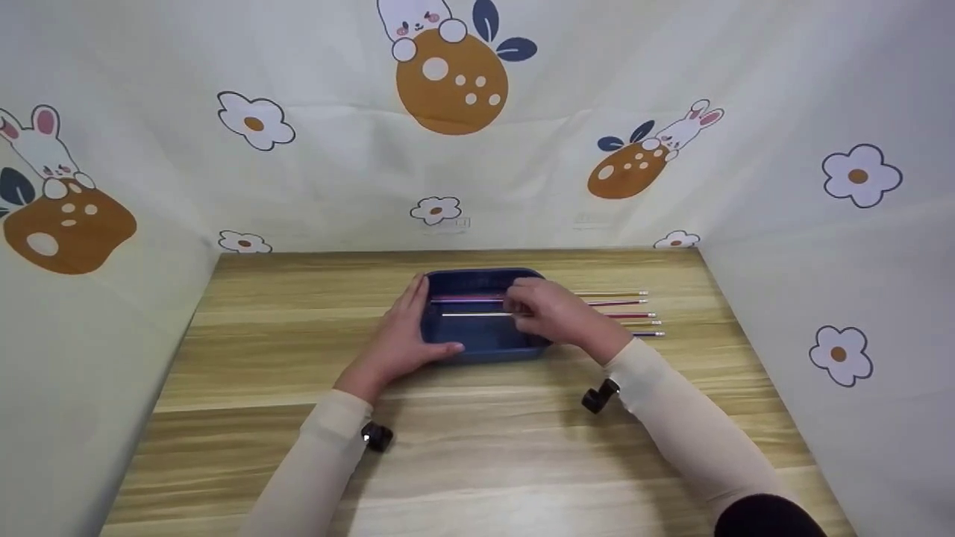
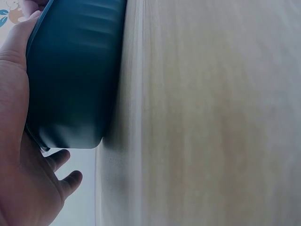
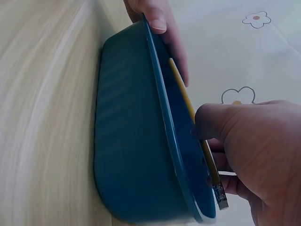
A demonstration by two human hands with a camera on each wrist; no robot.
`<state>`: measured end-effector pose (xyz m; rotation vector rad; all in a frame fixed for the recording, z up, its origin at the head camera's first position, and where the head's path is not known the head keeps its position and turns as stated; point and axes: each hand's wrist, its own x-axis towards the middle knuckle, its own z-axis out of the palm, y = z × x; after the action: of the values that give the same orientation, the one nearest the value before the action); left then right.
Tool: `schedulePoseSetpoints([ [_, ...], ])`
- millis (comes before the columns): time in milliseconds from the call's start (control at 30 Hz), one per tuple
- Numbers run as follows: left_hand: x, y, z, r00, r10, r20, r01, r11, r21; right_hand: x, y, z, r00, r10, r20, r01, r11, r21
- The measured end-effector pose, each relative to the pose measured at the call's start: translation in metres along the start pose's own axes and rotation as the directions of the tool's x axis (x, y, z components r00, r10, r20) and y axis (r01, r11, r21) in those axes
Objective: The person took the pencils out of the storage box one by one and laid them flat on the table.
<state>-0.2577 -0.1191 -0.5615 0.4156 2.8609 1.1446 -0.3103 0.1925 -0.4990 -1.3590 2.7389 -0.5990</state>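
A dark blue plastic tray (image 1: 485,353) with raised sides stands on the wooden table. My left hand (image 1: 403,332) grips its left end, thumb over the front rim and fingers along the far side. Over the tray's right part, my right hand (image 1: 548,309) pinches a yellow pencil (image 3: 184,96) between thumb and fingers. This pencil lies lengthwise at the tray's opening, its eraser end toward the right rim in the right wrist view. Inside the tray, near the back wall, are pink and purple pencils (image 1: 466,299), partly hidden by my right hand.
Several more pencils (image 1: 630,302) lie side by side to the right of the tray, eraser ends pointing right. Printed fabric (image 1: 336,186) with rabbits and flowers walls in the table (image 1: 462,432) at the back and both sides.
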Motion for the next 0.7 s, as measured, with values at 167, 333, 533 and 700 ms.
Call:
schedulePoseSetpoints([
  [167,0.001,0.000,0.001,1.000,-0.001,0.008,0.001,1.000,0.007,-0.010,0.002,-0.002,1.000,0.001,-0.013,0.000,1.000,0.031],
  [333,0.000,0.001,0.000,1.000,-0.001,0.014,0.001,1.000,0.006,-0.021,0.004,-0.004,1.000,-0.012,-0.023,0.013,0.999,0.052],
  [533,0.000,0.000,0.000,1.000,-0.005,0.011,0.005,1.000,0.013,-0.035,0.012,-0.007,0.998,-0.005,-0.058,0.012,0.993,0.119],
  [700,0.001,-0.001,0.000,0.999,-0.027,0.022,0.026,0.999,0.023,-0.045,0.018,-0.011,0.997,0.047,-0.053,-0.037,0.985,0.171],
])
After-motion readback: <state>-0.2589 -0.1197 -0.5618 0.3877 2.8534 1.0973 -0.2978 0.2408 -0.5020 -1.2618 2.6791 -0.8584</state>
